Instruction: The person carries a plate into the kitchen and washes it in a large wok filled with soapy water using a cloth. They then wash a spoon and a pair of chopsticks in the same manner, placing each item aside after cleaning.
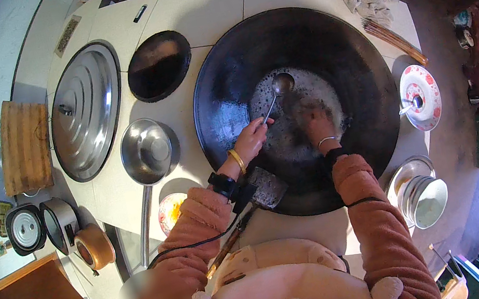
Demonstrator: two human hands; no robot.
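A large black wok [226, 75] set into the tiled stove holds foamy water [319, 82]. Fingers closed round its metal handle, my left hand [253, 139] grips a ladle [283, 83], whose round bowl is over the foam. My right hand [317, 121] is down at the soapy water, blurred and partly hidden by suds; what it holds, if anything, is unclear. Below my left wrist a metal spatula [269, 187] leans on the wok's near rim, its wooden handle [230, 247] pointing toward me.
Left of the wok are a long-handled steel dipper [146, 151], a large metal lid [89, 113], a smaller dark pot opening [160, 66] and a bowl of food [172, 211]. To the right lie a cloth [367, 4], chopsticks [396, 41], a patterned plate [427, 97] and stacked bowls [429, 202].
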